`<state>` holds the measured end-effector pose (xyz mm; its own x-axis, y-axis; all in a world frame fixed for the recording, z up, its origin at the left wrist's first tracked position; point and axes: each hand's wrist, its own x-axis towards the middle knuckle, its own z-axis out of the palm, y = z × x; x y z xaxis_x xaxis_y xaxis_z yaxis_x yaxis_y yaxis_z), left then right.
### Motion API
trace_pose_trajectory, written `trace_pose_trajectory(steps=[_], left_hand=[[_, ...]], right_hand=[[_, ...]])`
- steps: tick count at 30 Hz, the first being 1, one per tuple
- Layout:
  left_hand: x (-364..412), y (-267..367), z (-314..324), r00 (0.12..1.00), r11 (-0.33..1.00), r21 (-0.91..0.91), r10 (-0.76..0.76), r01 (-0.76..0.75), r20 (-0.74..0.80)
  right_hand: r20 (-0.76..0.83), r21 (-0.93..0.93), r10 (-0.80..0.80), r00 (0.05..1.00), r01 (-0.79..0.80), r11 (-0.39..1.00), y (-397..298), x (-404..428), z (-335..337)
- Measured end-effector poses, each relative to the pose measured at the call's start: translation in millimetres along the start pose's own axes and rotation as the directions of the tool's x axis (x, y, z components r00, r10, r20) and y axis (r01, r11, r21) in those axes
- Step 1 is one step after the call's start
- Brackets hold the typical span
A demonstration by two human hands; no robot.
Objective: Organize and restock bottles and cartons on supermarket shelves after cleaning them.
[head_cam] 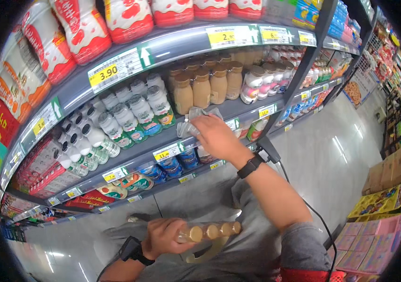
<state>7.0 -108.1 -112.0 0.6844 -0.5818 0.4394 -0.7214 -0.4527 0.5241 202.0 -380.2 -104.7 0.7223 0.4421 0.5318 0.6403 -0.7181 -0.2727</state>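
My right hand (pixel 216 135) reaches to the middle shelf and has its fingers on a crumpled translucent wrap (pixel 186 128), apparently plastic film, at the shelf's front edge. Just behind it stand rows of tan drink bottles (pixel 202 90) with brown caps. Low in front of my body, my left hand (pixel 167 234) grips a row of several small bottles (pixel 211 232) with gold-brown caps. Their lower parts are mostly hidden by the hand and the angle.
White bottles with green labels (pixel 130 112) stand left of the tan ones, and shrink-wrapped white bottles (pixel 257 83) to the right. A shelf edge with price tags (pixel 167 153) runs below. A black cable (pixel 313 208) hangs by my right arm. Pink cartons (pixel 362 243) sit at the right.
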Motion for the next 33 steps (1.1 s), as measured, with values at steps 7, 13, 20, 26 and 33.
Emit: trace_pose_trajectory(steps=[7,13,20,26,33], left_hand=[[29.6,-10.3,-11.9,0.923,0.976,-0.058,-0.218,0.211,-0.318],[132.0,-28.0,-5.2,0.701,0.943,-0.299,-0.313,0.147,-0.641],[229.0,-43.7,18.8,0.624,0.977,-0.197,-0.203,0.08,-0.755],[253.6,-65.2,40.3,0.696,0.995,-0.078,-0.097,0.058,-0.712],[255.8,-85.6,46.4,0.731,0.978,-0.101,-0.203,0.183,-0.652]], right_hand=[[-0.402,0.384,0.592,0.698,-0.459,0.801,44.6,-32.1,-56.5],[-0.421,0.775,0.836,0.352,-0.338,0.534,55.4,-75.1,-104.8],[-0.106,0.828,0.785,0.61,-0.383,0.409,29.9,-68.4,-92.6],[-0.005,0.932,0.756,0.654,-0.271,0.241,40.6,-38.3,-79.9],[-0.04,0.85,0.757,0.652,-0.376,0.369,61.5,-34.5,-49.9]])
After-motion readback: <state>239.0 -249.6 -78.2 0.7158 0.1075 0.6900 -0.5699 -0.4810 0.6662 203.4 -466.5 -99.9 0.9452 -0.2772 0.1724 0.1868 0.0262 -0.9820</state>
